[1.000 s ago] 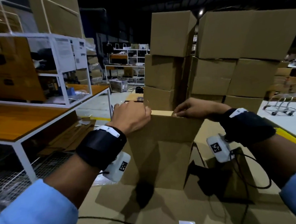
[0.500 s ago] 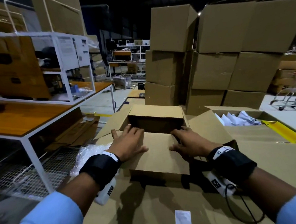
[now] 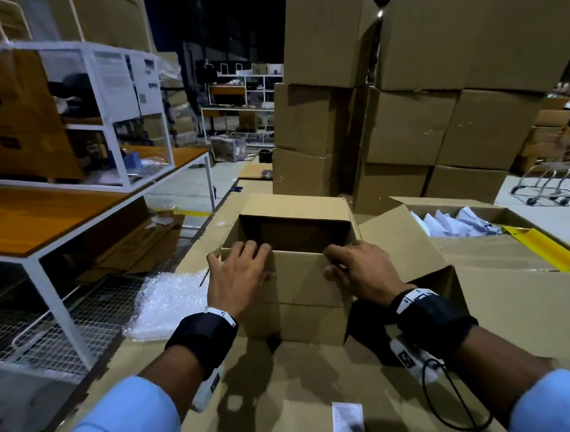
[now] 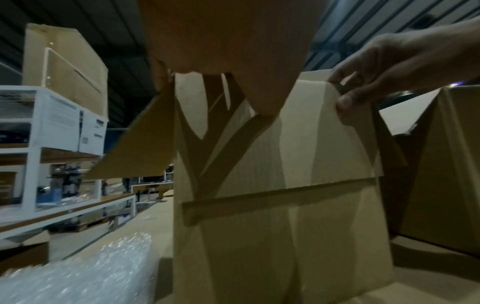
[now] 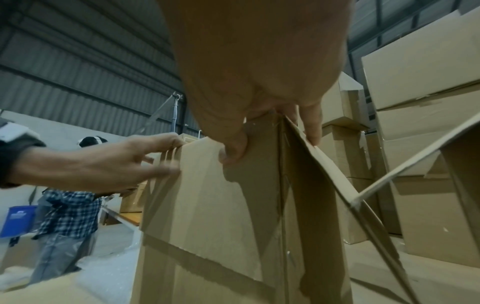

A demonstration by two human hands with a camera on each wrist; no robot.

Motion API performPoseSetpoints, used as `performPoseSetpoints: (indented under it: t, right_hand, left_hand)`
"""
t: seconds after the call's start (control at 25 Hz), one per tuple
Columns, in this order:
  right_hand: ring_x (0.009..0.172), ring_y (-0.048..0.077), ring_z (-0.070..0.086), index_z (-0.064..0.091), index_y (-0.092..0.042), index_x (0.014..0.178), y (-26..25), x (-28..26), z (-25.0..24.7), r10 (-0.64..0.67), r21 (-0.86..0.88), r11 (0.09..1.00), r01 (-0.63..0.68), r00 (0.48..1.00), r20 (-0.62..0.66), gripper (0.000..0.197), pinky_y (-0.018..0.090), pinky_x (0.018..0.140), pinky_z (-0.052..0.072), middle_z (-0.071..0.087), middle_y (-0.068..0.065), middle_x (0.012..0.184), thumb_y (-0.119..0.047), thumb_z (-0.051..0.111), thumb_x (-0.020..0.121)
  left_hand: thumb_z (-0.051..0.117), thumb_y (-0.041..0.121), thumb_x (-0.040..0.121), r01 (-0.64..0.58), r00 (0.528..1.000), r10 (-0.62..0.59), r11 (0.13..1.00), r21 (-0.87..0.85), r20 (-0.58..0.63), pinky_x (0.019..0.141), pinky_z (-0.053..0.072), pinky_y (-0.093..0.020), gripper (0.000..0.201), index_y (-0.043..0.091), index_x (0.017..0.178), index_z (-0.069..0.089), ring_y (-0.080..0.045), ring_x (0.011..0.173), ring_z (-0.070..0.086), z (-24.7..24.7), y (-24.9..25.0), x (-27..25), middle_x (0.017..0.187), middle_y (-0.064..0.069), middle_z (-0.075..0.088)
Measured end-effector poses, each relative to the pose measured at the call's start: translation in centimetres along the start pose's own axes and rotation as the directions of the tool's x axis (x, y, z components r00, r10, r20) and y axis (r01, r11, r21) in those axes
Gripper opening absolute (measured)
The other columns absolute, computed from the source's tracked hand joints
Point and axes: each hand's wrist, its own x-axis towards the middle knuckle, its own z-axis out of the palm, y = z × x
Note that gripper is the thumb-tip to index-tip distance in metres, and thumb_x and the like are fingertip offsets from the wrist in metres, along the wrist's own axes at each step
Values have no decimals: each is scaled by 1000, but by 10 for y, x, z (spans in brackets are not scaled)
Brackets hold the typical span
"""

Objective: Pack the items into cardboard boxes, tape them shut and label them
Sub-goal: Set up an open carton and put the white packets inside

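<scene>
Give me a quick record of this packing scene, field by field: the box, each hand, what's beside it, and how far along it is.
box: small box, upright, top open, flaps folded out
left hand: left hand grips the near flap's top edge
right hand: right hand pinches the same edge, thumb in front
left of box: bubble wrap
right of box: larger open box with white paper
stage: not taped; inside looks dark, contents unclear
</scene>
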Motion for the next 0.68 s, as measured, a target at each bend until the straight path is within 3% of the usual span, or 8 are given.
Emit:
performPoseSetpoints:
  t: [0.08, 0.16, 0.24, 0.36, 0.48, 0.6, 0.68]
  right_hand:
    - [93, 11, 47, 56, -36, 110, 2, -1, 0, 11, 24, 1000, -12, 1000, 28, 17, 31, 72, 38, 63, -8, 99, -48, 49, 100]
    - [95, 9, 44, 56, -35, 116, 1, -3, -3, 11, 31, 999, -13, 999, 45, 21, 30, 74, 38, 63, -7, 106, -48, 49, 100]
    - [98, 8, 43, 56, -34, 123, -2, -6, -8, 10, 53, 998, -14, 997, 79, 27, 30, 78, 42, 62, -8, 112, -47, 49, 101]
    - [100, 10, 53, 57, -33, 126, -5, -4, -20, -19, 113, 994, -2, 983, 183, 29, 32, 85, 44, 64, -10, 111, -46, 47, 102]
    - [84, 8, 59, 59, -34, 111, 0, 25, -52, -84, 57, 996, 72, 967, 239, 23, 35, 82, 48, 64, -10, 91, -43, 39, 105]
    - [97, 13, 62, 58, -23, 128, -4, 68, -85, -65, 26, 998, 60, 953, 295, 27, 21, 74, 49, 64, -3, 109, -26, 45, 104]
    - [109, 17, 59, 55, -21, 136, -14, 95, -86, -28, -48, 997, 53, 902, 431, 34, 26, 85, 51, 61, 1, 122, -20, 47, 103]
  left_hand:
    - [46, 57, 97, 10, 999, -11, 1000, -2, -51, 95, 37, -58, 40, 27, 120, 58, -24, 119, 56, -4, 3, 2, 116, 0, 63]
    - [20, 63, 98, 53, 998, -54, 998, -13, -31, 104, 25, -63, 58, 27, 110, 64, -23, 133, 49, -13, 9, 14, 121, 2, 66]
    - [5, 64, 96, 92, 996, -92, 995, -39, 18, 111, 12, -64, 73, 28, 122, 63, -22, 148, 28, -17, 13, 33, 143, 3, 55]
    - [3, 60, 98, 141, 984, -130, 986, -90, 120, 115, 10, -65, 73, 24, 145, 46, -24, 155, 5, -14, 11, 48, 162, 0, 31]
    - [6, 51, 95, 191, 973, -173, 976, -109, 152, 114, 15, -64, 71, 22, 151, 40, -22, 155, 3, -8, 12, 46, 165, 1, 26]
    - [8, 49, 93, 214, 969, -195, 969, -122, 151, 113, 17, -62, 71, 23, 152, 39, -22, 155, 6, -10, 14, 44, 165, 2, 27]
    - [8, 48, 92, 213, 969, -193, 969, -124, 153, 114, 17, -61, 72, 22, 152, 38, -22, 155, 8, -9, 14, 44, 164, 2, 27]
